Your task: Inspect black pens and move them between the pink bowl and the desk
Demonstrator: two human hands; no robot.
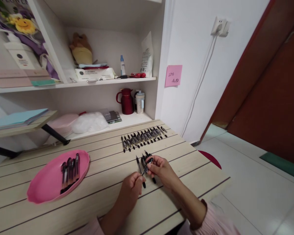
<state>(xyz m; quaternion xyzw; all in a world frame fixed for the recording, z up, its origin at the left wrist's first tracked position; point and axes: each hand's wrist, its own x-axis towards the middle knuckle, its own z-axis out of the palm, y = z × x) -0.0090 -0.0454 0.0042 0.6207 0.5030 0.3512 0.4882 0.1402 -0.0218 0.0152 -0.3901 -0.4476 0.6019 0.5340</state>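
Note:
In front of me a black pen (144, 170) is held slantwise between my two hands. My left hand (131, 187) pinches its lower end. The fingers of my right hand (162, 170) are closed around its upper part, where a dark, shiny piece shows; I cannot tell whether that is a cap or the clip. Under and beside my hands lie a few more pens (138, 164), partly covered by my fingers. Farther back, several black pens (142, 137) lie side by side in a row on the slatted table (105, 176).
At the left a pink tray (42, 186) carries several pens (70, 171). Behind it a small raised stand (49, 120) bears papers. Along the back, shelves (134, 81) hold a red jug (126, 101), a cup (139, 101) and a plastic bag (89, 123). The table's edge is at the right.

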